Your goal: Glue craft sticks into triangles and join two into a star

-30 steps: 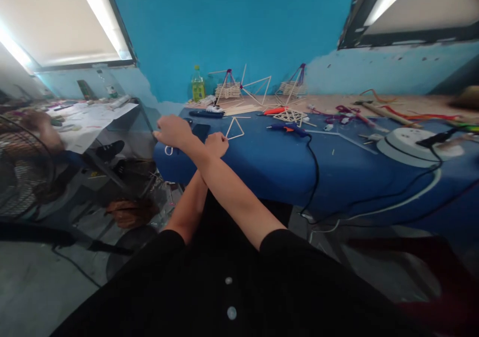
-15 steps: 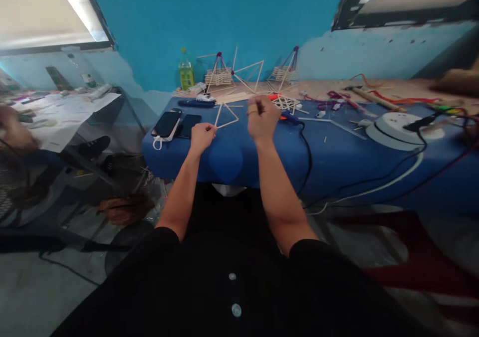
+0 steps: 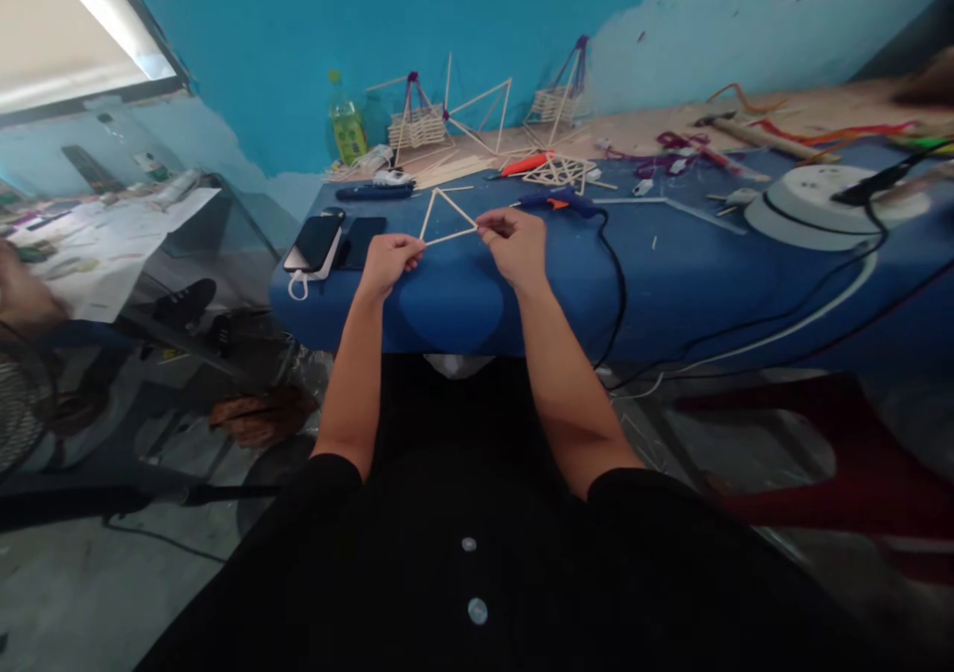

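view: head-worn | faces: forward, steeply down | nearest: black shirt (image 3: 469, 483) | mid-frame: left hand (image 3: 389, 262), right hand (image 3: 518, 247), blue table (image 3: 671, 279) | beyond: blue wall (image 3: 260, 36)

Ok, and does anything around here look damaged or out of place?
The turquoise-painted wall looks patchy: its colour ends raggedly against paler blue. On the blue table, a small pale scrap lies loose. The thin wooden-stick triangle pinched between left hand and right hand shows no obvious break.

No word, number or brand can be read. The yellow-green drink bottle (image 3: 349, 133) at the back left of the blue table (image 3: 462, 299) bears a label (its print too blurred to make out), as does the clear bottle (image 3: 150, 165) off to that table's left.
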